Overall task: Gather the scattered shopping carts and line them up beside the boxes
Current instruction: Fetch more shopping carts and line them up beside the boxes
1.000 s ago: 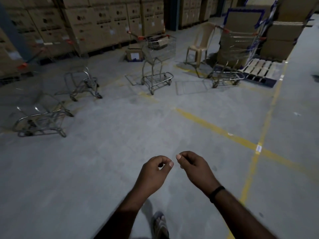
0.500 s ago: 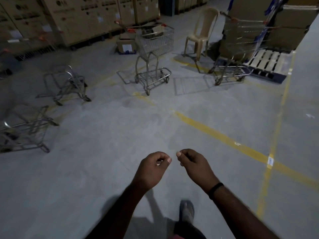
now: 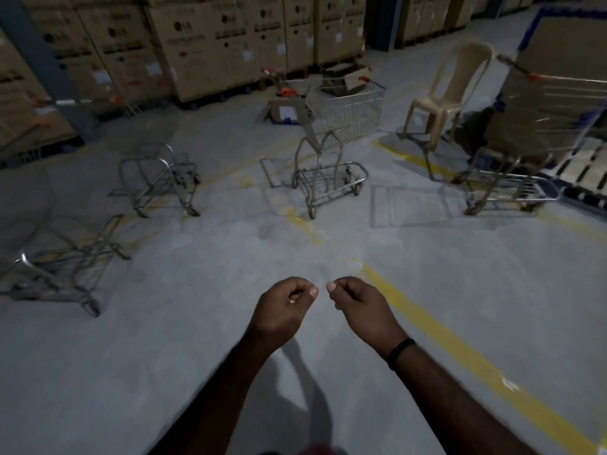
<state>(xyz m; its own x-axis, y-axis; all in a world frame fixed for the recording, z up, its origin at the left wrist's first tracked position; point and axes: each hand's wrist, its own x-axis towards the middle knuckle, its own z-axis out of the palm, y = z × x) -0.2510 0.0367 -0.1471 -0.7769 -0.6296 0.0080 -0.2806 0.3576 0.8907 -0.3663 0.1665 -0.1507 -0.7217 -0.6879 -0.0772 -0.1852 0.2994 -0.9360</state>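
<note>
The person has walked forward in the last second: the four carts now look larger and closer than before, and the foot seen at the bottom edge half a second ago is gone from view. The hands keep the same pose as before. The left hand [image 3: 282,307] and the right hand [image 3: 358,307] are held out side by side over the floor [image 3: 197,356], close together but not touching. The fingers [image 3: 289,285] of each are curled in, with the thumb laid on the forefinger, and they hold nothing.

No cart is touched yet. The middle cart [image 3: 331,152] stands upright straight ahead, with a small box [image 3: 284,110] on the floor just behind it. The right cart [image 3: 525,133] stands near a chair [image 3: 450,90] and beside a pallet [image 3: 584,165]. The left cart [image 3: 157,178] stands in front of the tall wall of boxes [image 3: 203,44], and the nearest cart [image 3: 65,264] is at the far left. Both of these are blurred, so I cannot tell how their baskets lie. The carts are well apart from each other and at different angles, not in a line.

So the task seems to be at its start. The approach is under way, probably toward the middle cart, and the next move is likely to open the hands and take its handle.
</note>
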